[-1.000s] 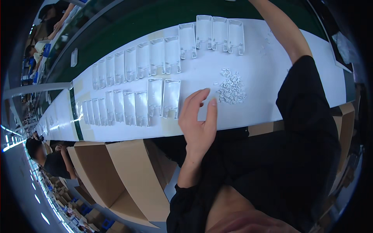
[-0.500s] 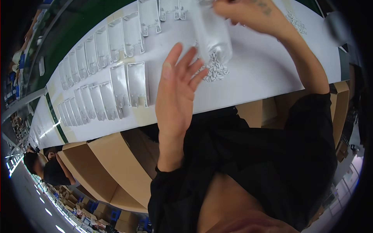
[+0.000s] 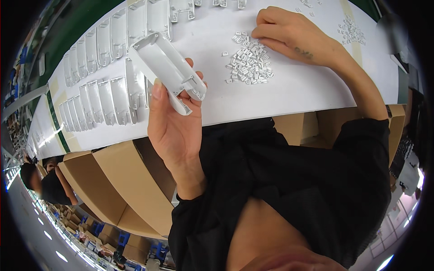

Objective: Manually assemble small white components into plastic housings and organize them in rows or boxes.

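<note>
Held shell [image 3: 162, 63]: white moulded plastic, smooth-walled, with a soft sheen inside its channel; end tabs appear to be of the same plastic. Row shells [image 3: 118, 29]: matching white plastic, smooth, satin to lightly glossy. Small pieces [image 3: 251, 63], heaped: pale, apparently hard plastic, with small bright glints. Table top [image 3: 294, 92]: white, smooth, largely matt, showing glare toward the left end. Tape band [image 3: 346, 9]: beige, thin, dull. Boxes [image 3: 129, 174]: brown cardboard, matt, flat-faced. Garment [image 3: 289, 171]: black cloth, matt, softly creased.
</note>
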Tool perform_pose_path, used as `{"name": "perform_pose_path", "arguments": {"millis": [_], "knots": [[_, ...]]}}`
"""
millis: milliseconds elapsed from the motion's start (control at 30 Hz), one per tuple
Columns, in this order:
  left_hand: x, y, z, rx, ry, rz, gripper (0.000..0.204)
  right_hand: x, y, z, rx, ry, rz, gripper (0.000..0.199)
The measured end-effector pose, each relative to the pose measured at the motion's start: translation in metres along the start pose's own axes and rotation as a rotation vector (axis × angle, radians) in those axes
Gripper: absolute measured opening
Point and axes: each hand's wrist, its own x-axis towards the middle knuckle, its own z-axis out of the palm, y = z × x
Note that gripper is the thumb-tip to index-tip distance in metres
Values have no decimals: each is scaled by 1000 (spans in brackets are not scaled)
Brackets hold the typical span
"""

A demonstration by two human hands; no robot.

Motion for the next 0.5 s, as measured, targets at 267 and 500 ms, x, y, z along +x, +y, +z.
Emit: {"name": "perform_pose_path", "arguments": {"millis": [267, 500], "knots": [[-2, -8, 3, 55, 16, -33, 53, -6, -3, -2, -240, 19, 139, 6], [-6, -14, 9, 109, 44, -62, 58, -5, 10, -4, 220, 52, 344, 7]]}}
